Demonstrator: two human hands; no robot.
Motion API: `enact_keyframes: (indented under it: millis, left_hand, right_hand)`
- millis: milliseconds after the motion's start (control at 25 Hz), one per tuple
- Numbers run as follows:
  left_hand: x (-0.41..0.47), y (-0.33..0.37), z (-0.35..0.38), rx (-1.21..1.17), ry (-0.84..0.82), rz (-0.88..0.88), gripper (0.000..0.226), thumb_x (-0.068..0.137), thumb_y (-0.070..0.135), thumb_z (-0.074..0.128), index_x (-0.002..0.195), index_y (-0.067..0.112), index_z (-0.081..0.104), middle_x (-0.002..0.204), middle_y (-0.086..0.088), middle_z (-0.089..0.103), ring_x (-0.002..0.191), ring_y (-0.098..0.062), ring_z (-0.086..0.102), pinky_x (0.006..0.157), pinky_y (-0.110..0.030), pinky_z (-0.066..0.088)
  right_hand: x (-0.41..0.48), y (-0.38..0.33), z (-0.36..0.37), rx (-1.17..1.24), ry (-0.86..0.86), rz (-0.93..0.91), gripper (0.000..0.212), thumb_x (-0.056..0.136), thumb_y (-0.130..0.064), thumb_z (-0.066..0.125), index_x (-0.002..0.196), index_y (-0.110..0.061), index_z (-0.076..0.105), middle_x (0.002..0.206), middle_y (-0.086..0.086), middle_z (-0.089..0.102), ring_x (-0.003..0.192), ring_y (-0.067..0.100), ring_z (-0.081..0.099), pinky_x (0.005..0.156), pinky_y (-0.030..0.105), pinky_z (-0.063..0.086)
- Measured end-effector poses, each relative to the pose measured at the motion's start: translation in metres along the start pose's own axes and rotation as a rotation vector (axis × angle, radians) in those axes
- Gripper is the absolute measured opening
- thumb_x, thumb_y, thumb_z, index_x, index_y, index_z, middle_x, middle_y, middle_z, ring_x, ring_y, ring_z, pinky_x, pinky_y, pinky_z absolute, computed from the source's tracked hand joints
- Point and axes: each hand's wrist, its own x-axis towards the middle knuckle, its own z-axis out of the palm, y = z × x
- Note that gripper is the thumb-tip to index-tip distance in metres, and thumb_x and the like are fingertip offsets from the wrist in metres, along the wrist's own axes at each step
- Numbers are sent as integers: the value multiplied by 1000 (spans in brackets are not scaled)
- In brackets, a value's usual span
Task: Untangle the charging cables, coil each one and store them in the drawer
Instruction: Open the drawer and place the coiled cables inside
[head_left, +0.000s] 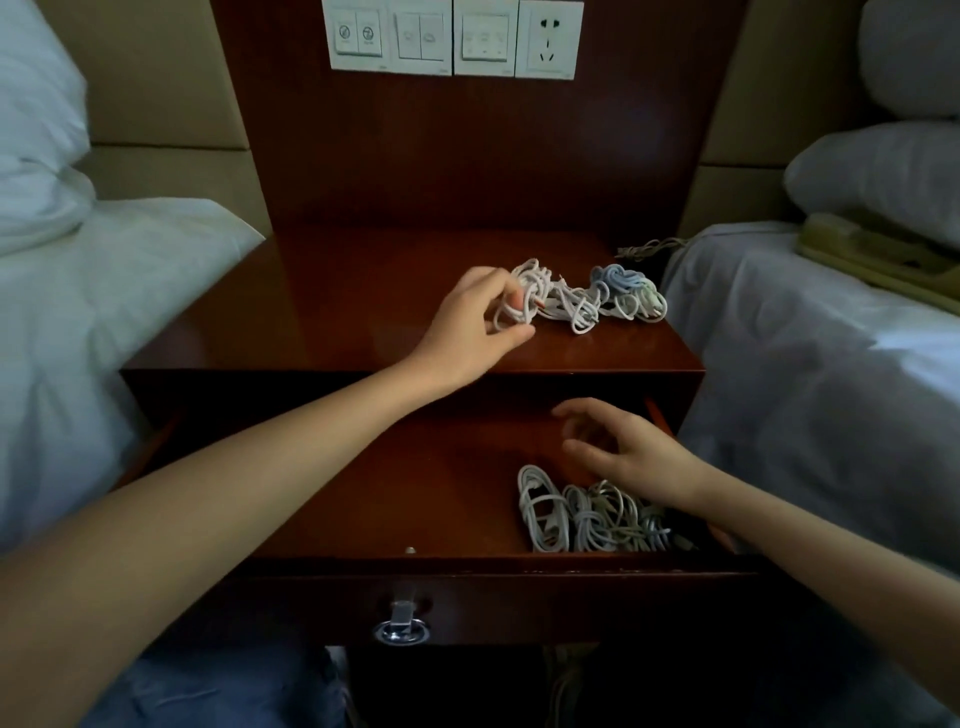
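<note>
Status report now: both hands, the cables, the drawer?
Left hand grips tangled cables on nightstand top. Right hand open, above coiled cables in open drawer. Nothing blocks the drawer.

White cables (550, 301) tangle beside a pale blue bundle (615, 278) on the reddish-brown nightstand (363, 291). White and grey coils (592, 514) fill the drawer (415, 499). Bedsheets (810, 332) show plain white.

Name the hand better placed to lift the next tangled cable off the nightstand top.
Left. The left hand pinches the white tangled cables on the nightstand top, while the right hand hovers open over the drawer, above the coiled cables stored there.
</note>
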Motion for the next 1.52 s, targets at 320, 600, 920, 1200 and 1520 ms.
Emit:
enact_keyframes:
  millis: [320,600,920,1200,1520]
  left_hand:
    - [-66,11,-19,39,-256,138,25,73,8,77,82,15,55,106,10,39,99,-8,48,88,-26,49]
    - [-86,14,-26,-438,-307,-320,43,82,-7,59,112,18,43,109,-4,43,85,-14,60,81,-35,54]
    - [-83,-6,-19,129,-614,-477,33,93,41,50,112,14,56,110,-4,57,94,-14,60,73,-29,54]
    - [-94,-17,-12,-261,-678,-652,17,95,18,51,100,4,60,79,-3,62,60,-2,59,59,-13,49]
    - [-84,-19,0,-41,-655,-465,26,91,21,60,112,6,63,83,0,60,51,2,55,58,-9,44]
  right_hand:
    - [17,-31,5,350,-35,-66,111,64,-33,72,147,-26,-1,132,-14,40,117,5,52,96,21,45]
    - [22,-32,36,243,-93,-24,77,72,-12,78,130,-26,30,115,-11,52,105,3,55,94,18,44]
    - [16,-26,41,61,-303,26,88,74,-24,78,145,-22,25,141,-6,42,128,4,40,104,15,35]
    - [11,-30,35,-425,-340,-136,81,74,-51,71,143,-33,32,122,-15,31,113,3,26,96,20,19]
    - [6,-19,23,-397,-487,30,88,78,-35,74,146,-23,20,142,-5,34,130,9,29,103,15,25]
